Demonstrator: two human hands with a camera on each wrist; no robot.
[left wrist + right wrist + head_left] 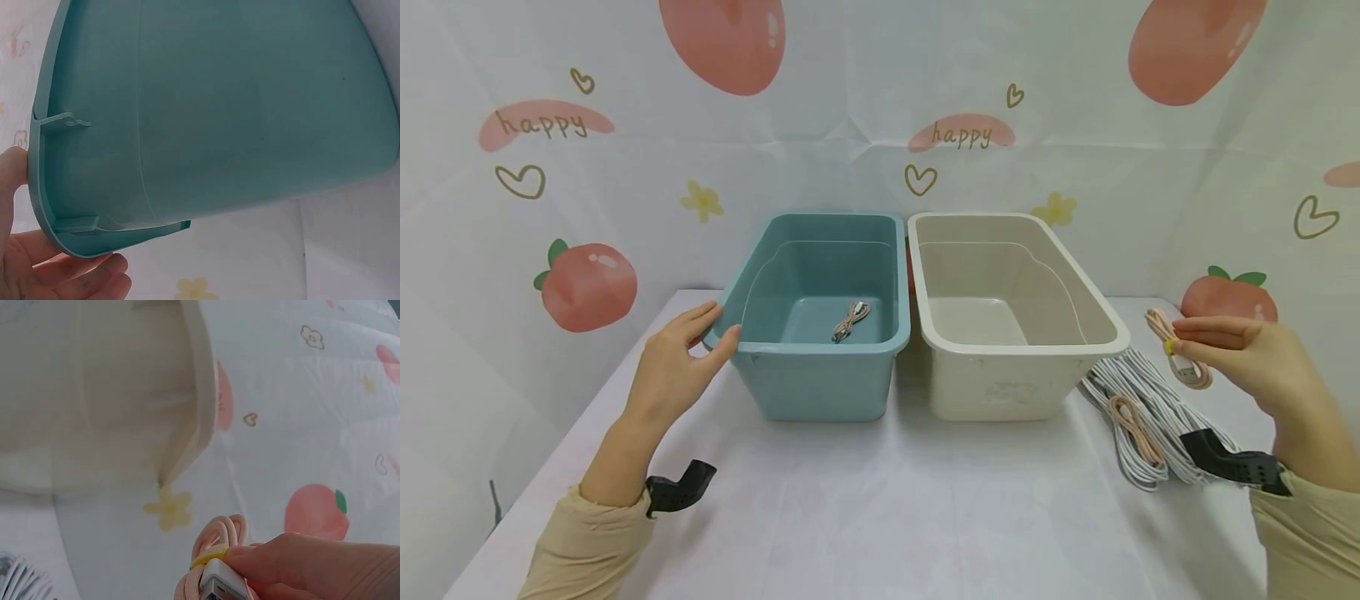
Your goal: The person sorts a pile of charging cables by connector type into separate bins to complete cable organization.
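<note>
My left hand holds the near left rim corner of a blue-green plastic bin. In the left wrist view its thumb lies over the rim, with several fingers under the lip. Inside that bin lies a small bundled cable. My right hand pinches a coiled pink USB cable between thumb and fingers. A yellow tie wraps this coil, and its white-and-metal plug shows. The held cable hangs above the table, right of a cream bin.
The two bins stand side by side. Right of the cream bin, a pile of white cables lies on the white table, with another pink coiled cable on it. A printed cloth hangs behind.
</note>
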